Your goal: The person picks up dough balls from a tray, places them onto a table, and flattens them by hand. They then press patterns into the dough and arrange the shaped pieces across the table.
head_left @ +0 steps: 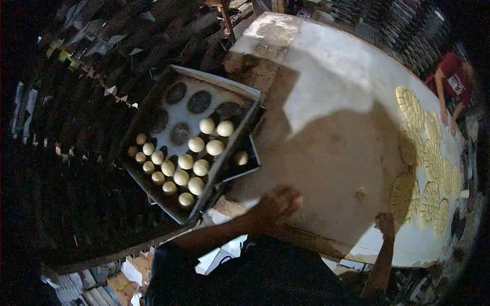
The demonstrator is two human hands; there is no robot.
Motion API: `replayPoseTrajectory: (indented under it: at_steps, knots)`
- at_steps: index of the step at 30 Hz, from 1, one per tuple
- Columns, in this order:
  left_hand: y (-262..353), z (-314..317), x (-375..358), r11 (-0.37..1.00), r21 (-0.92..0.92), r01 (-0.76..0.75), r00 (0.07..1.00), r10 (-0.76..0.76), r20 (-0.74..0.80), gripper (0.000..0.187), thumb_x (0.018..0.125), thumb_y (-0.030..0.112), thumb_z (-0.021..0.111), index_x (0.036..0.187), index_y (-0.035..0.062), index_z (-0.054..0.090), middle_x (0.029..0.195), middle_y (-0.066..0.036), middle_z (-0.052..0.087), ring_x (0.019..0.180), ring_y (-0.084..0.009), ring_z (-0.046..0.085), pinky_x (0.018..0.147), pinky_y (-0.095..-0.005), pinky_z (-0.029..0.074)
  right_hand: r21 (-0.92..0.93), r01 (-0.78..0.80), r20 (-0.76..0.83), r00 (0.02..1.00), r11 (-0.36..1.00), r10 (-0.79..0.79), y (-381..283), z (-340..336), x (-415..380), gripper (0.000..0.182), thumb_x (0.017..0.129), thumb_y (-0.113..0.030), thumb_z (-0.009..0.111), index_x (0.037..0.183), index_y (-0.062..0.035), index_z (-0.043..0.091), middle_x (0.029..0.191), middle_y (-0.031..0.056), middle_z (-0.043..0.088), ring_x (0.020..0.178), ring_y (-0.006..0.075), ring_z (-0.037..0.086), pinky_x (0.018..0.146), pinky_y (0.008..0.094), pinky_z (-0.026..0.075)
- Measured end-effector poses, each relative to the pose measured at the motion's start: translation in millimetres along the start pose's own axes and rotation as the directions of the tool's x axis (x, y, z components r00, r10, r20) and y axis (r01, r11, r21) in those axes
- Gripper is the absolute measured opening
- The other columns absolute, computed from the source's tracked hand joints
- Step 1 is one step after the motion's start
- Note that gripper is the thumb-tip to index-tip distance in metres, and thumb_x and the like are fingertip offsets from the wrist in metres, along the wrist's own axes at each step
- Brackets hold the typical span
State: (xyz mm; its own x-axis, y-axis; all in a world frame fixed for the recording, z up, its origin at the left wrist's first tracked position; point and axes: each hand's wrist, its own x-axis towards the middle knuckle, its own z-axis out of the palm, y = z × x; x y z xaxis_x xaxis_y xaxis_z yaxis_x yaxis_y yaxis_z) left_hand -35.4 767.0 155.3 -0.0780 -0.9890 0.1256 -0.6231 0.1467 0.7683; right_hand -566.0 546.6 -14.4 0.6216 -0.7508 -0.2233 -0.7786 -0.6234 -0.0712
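My left hand is over the table's near side, right of the tray, smeared by motion. Its fingers look curled, with a pale patch at their edge, and I cannot tell whether that is dough. Low over the front of the table, my right hand is closed, its palm side hidden. Close to it lie flat, scored dough rounds. A dark metal tray stands at the left, with several pale dough balls grouped in its near part and dark round marks at its far end.
Beneath the tray a second dark tray sticks out, with a ball in it. A person in a red shirt stands at the right edge, hands near the scored dough. Shadow covers much of the pale tabletop. Boxes sit below, lower left.
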Motion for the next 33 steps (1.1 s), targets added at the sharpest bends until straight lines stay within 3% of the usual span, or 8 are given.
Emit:
replayPoseTrajectory:
  at_steps: [2, 6, 13, 16, 21, 28, 30, 33]
  knots:
    - [5, -98, 22, 0.993, 0.1, -0.069, 0.958, 0.094, -0.271, 0.049, 0.078, 0.002, 0.07, 0.123, 0.0022, 0.052, 0.116, -0.018, 0.057, 0.11, -0.0346, 0.056, 0.093, -0.0425, 0.047, -0.236, 0.195, -0.162, 0.958, 0.952, -0.236, -10, 7, 24, 0.026, 0.085, -0.018, 0.062, 0.109, -0.008, 0.063, 0.114, 0.0145, 0.061, 0.104, 0.0346, 0.058, 0.091, 0.049, 0.044]
    - [-91, -218, 48, 0.934, 0.293, 0.206, 0.924, -0.088, -0.372, 0.039, 0.085, 0.016, 0.063, 0.12, 0.0025, 0.053, 0.112, -0.024, 0.058, 0.103, -0.0435, 0.055, 0.092, -0.0465, 0.044, 0.855, 0.029, -0.031, 1.0, 0.517, -0.006, -295, -203, 152, 0.031, 0.094, -0.024, 0.055, 0.11, 0.0031, 0.058, 0.103, 0.0121, 0.062, 0.09, 0.0203, 0.062, 0.077, 0.0345, 0.053]
    - [-169, -236, 35, 0.895, 0.338, 0.291, 0.956, -0.258, -0.139, 0.052, 0.086, 0.027, 0.061, 0.131, 0.0041, 0.047, 0.122, -0.023, 0.056, 0.111, -0.0408, 0.054, 0.099, -0.048, 0.04, 0.496, 0.759, -0.593, 0.651, 0.422, -0.474, -509, -272, 292, 0.027, 0.083, -0.02, 0.067, 0.104, -0.0049, 0.06, 0.102, 0.0154, 0.061, 0.098, 0.0347, 0.059, 0.092, 0.0425, 0.046]
    - [-142, -248, 40, 0.904, 0.2, 0.377, 0.926, -0.365, -0.098, 0.056, 0.086, 0.029, 0.062, 0.134, 0.0051, 0.044, 0.131, -0.023, 0.05, 0.119, -0.0403, 0.048, 0.101, -0.0487, 0.038, 0.151, 0.797, -0.617, 0.538, 0.585, -0.574, -505, -260, 299, 0.027, 0.082, -0.021, 0.068, 0.102, -0.0046, 0.061, 0.103, 0.0151, 0.061, 0.099, 0.0357, 0.059, 0.096, 0.0476, 0.043]
    - [-48, -219, 123, 0.893, 0.398, 0.21, 0.946, -0.084, -0.312, 0.054, 0.078, 0.02, 0.072, 0.126, 0.0074, 0.049, 0.116, -0.021, 0.053, 0.103, -0.0408, 0.056, 0.088, -0.0473, 0.047, 0.484, 0.531, -0.681, 0.727, 0.696, -0.082, -361, -206, 209, 0.016, 0.078, -0.01, 0.065, 0.091, -0.002, 0.06, 0.09, 0.0142, 0.061, 0.091, 0.033, 0.059, 0.088, 0.0449, 0.044]
    - [9, 48, 336, 0.96, 0.192, -0.205, 0.826, 0.064, 0.561, 0.066, 0.074, 0.044, 0.078, 0.127, 0.0119, 0.054, 0.115, -0.011, 0.058, 0.096, -0.0256, 0.059, 0.085, -0.0411, 0.049, 0.603, 0.07, -0.512, 0.797, 0.794, 0.319, -200, -43, 102, 0.014, 0.074, -0.009, 0.066, 0.084, -0.0038, 0.058, 0.085, 0.0132, 0.06, 0.083, 0.0339, 0.057, 0.079, 0.0424, 0.044]
    - [14, 146, 381, 0.964, 0.193, -0.183, 0.593, -0.048, 0.804, 0.059, 0.084, 0.048, 0.068, 0.129, 0.012, 0.054, 0.114, -0.01, 0.06, 0.095, -0.0245, 0.059, 0.085, -0.0401, 0.049, 0.54, 0.035, -0.512, 0.806, 0.841, 0.296, -154, -21, 50, 0.016, 0.073, -0.011, 0.067, 0.085, -0.0043, 0.058, 0.083, 0.0127, 0.059, 0.082, 0.0344, 0.056, 0.078, 0.0432, 0.043]
    - [-31, 292, 448, 0.848, -0.315, 0.425, 0.711, -0.098, 0.696, 0.079, 0.075, 0.06, 0.07, 0.134, 0.0124, 0.05, 0.12, -0.017, 0.059, 0.107, -0.0322, 0.056, 0.095, -0.0442, 0.045, 0.457, -0.156, -0.3, 0.9, 0.876, 0.317, -89, -3, -25, 0.019, 0.072, -0.012, 0.069, 0.086, -0.0056, 0.057, 0.081, 0.0129, 0.056, 0.078, 0.035, 0.053, 0.077, 0.0453, 0.042]
